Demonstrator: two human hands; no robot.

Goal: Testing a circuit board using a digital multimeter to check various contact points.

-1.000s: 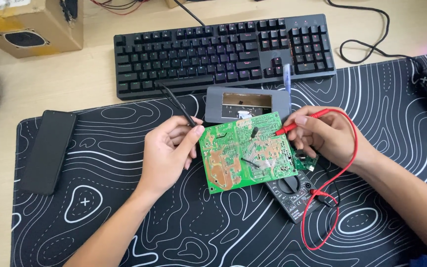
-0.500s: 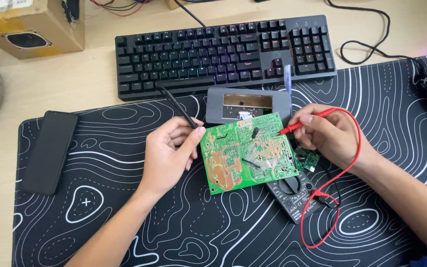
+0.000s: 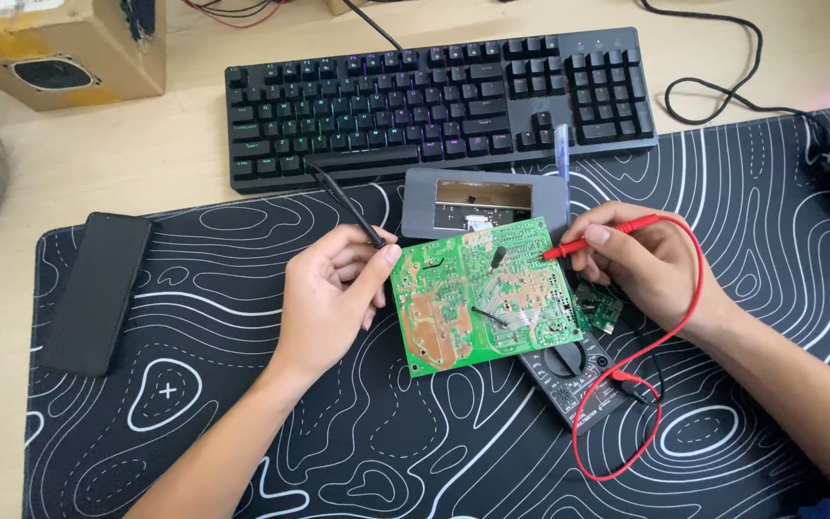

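A green circuit board (image 3: 477,293) lies solder side up on the black patterned desk mat (image 3: 194,384). My left hand (image 3: 333,293) grips a black test probe (image 3: 343,200) and rests its fingers against the board's left edge. My right hand (image 3: 646,259) pinches a red test probe (image 3: 598,237), whose tip touches the board's upper right corner. The red lead (image 3: 660,346) loops down to a dark multimeter (image 3: 578,370) that is partly under the board.
A grey device housing (image 3: 482,197) sits just behind the board, with a black keyboard (image 3: 434,96) beyond it. A black phone (image 3: 98,288) lies at the mat's left. A small green board (image 3: 598,309) sits under my right hand. A cardboard box (image 3: 60,43) stands at the back left.
Both hands and the board have stayed almost still; the red probe tip stays at the board's upper right corner.
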